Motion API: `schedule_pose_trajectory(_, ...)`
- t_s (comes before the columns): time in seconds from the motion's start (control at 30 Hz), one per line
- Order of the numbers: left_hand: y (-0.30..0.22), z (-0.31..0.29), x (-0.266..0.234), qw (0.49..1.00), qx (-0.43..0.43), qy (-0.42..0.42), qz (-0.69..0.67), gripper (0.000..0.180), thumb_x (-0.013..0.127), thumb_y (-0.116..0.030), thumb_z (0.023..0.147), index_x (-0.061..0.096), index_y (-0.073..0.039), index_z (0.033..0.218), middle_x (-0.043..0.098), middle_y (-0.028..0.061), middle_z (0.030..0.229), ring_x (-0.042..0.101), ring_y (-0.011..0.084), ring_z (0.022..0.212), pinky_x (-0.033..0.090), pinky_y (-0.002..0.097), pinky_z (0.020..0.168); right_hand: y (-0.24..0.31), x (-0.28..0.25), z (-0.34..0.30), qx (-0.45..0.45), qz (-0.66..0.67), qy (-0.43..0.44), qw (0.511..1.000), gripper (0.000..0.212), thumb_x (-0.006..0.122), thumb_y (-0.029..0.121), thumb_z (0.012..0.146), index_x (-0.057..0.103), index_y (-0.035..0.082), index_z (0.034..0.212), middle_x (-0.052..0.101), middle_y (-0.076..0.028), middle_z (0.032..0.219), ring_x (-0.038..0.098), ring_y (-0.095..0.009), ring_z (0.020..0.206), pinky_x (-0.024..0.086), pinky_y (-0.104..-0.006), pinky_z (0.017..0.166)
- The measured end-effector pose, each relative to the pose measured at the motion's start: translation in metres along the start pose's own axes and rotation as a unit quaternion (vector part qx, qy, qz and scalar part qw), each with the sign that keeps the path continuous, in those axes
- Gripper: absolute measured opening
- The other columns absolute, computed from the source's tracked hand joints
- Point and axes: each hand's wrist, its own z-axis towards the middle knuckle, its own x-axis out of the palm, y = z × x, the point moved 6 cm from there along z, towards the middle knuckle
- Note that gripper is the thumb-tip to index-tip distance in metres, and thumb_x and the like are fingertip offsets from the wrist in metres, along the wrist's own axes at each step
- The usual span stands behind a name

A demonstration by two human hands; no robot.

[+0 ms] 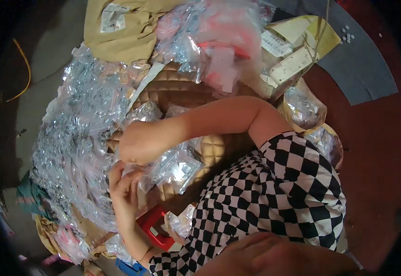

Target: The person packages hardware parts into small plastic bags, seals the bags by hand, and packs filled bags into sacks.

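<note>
My left hand (125, 186) comes up from the lower edge, its fingers curled in and closed on a small clear plastic bag (130, 169) between the two hands. My right hand (138, 145) is bent over just above it, touching or nearly touching the left fingers. Its back faces up and hides its own fingertips. Beside the hands, clear plastic packets (178, 171) lie on a brown quilted cover (212, 149). A large heap of small clear bags with shiny contents (78, 138) spreads out to the left of both hands.
Pink and clear plastic bags (228, 27) pile up at the top, next to a tan sack (122, 39). A red container (156, 230) stands by my left forearm. At the upper right are a pale device (292, 64), opened bags of packets (304, 110) and a grey mat (357, 73).
</note>
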Motion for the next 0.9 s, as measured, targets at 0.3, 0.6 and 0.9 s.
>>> schedule_pose_trajectory(0.3,0.000,-0.017,-0.030,0.999,0.021,-0.029,0.001,0.022,0.065,0.004,0.075,0.070,-0.007,0.093,0.059,0.0147,0.120,0.055,0.0337,0.114,0.043,0.0417,0.096,0.013,0.012,0.003,-0.046,0.203,0.181,0.961,0.056,0.065,0.015,0.077,0.050,0.009,0.130,0.058,-0.020,0.118,0.059,-0.039,0.104,0.047,-0.0498,0.085)
schedule_pose_trajectory(0.6,-0.006,-0.054,-0.045,0.993,0.062,-0.079,-0.061,0.021,0.067,0.001,0.077,0.069,-0.006,0.096,0.060,0.0119,0.119,0.055,0.0316,0.114,0.046,0.0407,0.093,0.051,0.050,0.011,-0.159,-0.077,0.226,0.958,0.028,0.067,0.017,0.079,0.059,0.005,0.103,0.057,-0.011,0.109,0.054,-0.031,0.104,0.046,-0.0426,0.085)
schedule_pose_trajectory(0.9,0.028,-0.097,-0.030,0.993,0.006,-0.109,0.053,0.017,0.070,-0.012,0.081,0.070,-0.012,0.098,0.067,0.0056,0.098,0.062,0.0254,0.102,0.041,0.0483,0.100,0.038,0.046,-0.002,-0.102,-0.165,0.100,0.976,0.016,0.069,0.022,0.080,0.065,0.011,0.091,0.060,-0.006,0.097,0.057,-0.025,0.095,0.046,-0.0384,0.083)
